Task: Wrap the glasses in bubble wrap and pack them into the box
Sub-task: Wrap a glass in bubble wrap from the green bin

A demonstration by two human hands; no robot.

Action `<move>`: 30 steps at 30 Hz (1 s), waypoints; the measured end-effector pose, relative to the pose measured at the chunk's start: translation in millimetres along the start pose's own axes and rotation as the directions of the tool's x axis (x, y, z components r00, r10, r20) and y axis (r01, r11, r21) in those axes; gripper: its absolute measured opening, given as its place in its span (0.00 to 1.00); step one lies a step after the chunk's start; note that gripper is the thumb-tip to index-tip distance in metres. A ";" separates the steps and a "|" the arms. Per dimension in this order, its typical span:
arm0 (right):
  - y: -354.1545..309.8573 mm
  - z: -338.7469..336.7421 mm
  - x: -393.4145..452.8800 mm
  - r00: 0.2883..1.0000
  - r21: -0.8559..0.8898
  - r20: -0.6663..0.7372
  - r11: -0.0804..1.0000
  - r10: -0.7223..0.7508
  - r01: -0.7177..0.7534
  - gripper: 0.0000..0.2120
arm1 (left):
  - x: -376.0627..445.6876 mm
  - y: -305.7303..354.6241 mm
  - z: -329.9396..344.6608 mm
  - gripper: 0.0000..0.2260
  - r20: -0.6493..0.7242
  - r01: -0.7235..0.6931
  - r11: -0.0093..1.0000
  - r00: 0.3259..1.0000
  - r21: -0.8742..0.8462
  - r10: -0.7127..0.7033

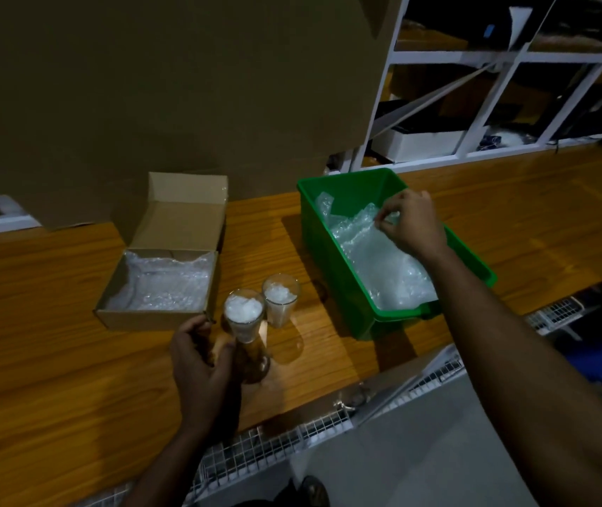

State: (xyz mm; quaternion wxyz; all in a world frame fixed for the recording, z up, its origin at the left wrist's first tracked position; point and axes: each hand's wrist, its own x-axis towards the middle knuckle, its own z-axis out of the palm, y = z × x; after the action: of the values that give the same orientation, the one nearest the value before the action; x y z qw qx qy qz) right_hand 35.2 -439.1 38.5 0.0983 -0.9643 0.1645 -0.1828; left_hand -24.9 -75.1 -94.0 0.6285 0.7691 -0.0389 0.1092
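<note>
Two clear glasses stuffed with white bubble wrap stand on the wooden table. The nearer glass (244, 320) is tall, and my left hand (202, 364) holds it by its lower part. The second glass (279, 301) stands free just behind it to the right. An open cardboard box (157, 316), lined with bubble wrap, sits left of the glasses with its lid raised. To the right, a green plastic bin (332, 250) holds sheets of bubble wrap (380, 265). My right hand (411, 223) reaches into the bin and pinches the top sheet's edge.
A large cardboard sheet (168, 93) leans upright behind the table. White shelving (489, 104) with dark items stands at the back right. A wire-mesh rack (292, 433) runs along the table's near edge. Bare wood (36, 342) stretches left of the box.
</note>
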 end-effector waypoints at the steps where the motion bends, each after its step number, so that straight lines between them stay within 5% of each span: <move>1: -3.4 -1.6 -6.2 0.997 0.049 -0.076 0.999 -0.006 0.010 0.03 | 0.0 0.6 -0.4 0.23 -0.001 0.004 1.000 1.000 0.003 -0.004; 4: -20.0 -9.0 -25.9 0.952 0.183 -0.302 0.977 -0.049 0.108 0.04 | 1.2 3.0 -2.0 0.23 -0.010 0.034 0.999 0.999 -0.014 -0.034; 8: -78.4 -29.4 -57.8 0.779 0.158 -0.601 0.930 -0.176 0.332 0.05 | 2.0 11.2 -5.4 0.21 -0.024 0.105 0.990 0.994 -0.098 -0.108; 12: -155.6 -40.3 -104.5 0.633 0.086 -0.705 0.847 -0.321 0.525 0.05 | 8.6 31.5 -23.0 0.15 -0.060 0.119 0.975 0.989 -0.188 -0.132; 17: -222.6 -17.6 -146.1 0.696 0.328 -0.659 0.725 -0.284 0.606 0.02 | 23.5 70.5 -66.6 0.25 0.198 0.312 0.806 0.949 -0.503 -0.244; 19: -236.8 -3.3 -153.1 0.746 0.429 -0.603 0.673 -0.283 0.602 0.02 | 28.2 80.6 -88.7 0.27 0.282 0.426 0.695 0.905 -0.579 -0.319; 22: -249.1 12.9 -162.0 0.855 0.594 -0.439 0.625 -0.275 0.506 0.08 | 34.7 92.1 -115.5 0.18 0.293 0.465 0.709 0.885 -0.531 -0.361; 25: -250.6 27.6 -155.2 0.978 0.910 0.000 0.405 -0.207 0.086 0.21 | 43.4 103.3 -140.5 0.11 0.279 0.479 0.692 0.878 -0.540 -0.389; 27: -251.2 38.1 -145.1 0.871 0.917 0.398 0.163 -0.290 -0.364 0.29 | 49.9 109.3 -155.7 0.10 0.301 0.514 0.691 0.858 -0.508 -0.417; 30: -255.0 51.5 -142.2 0.578 0.732 0.631 0.149 -0.518 -0.665 0.37 | 60.9 114.1 -172.0 0.12 0.337 0.596 0.652 0.803 -0.468 -0.493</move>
State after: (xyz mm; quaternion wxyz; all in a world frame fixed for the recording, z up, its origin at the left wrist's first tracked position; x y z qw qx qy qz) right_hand 1.7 -145.9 9.6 0.7718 -0.5938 -0.0053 0.2273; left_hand -8.6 73.7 60.6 0.8198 0.5357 0.1083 -0.1709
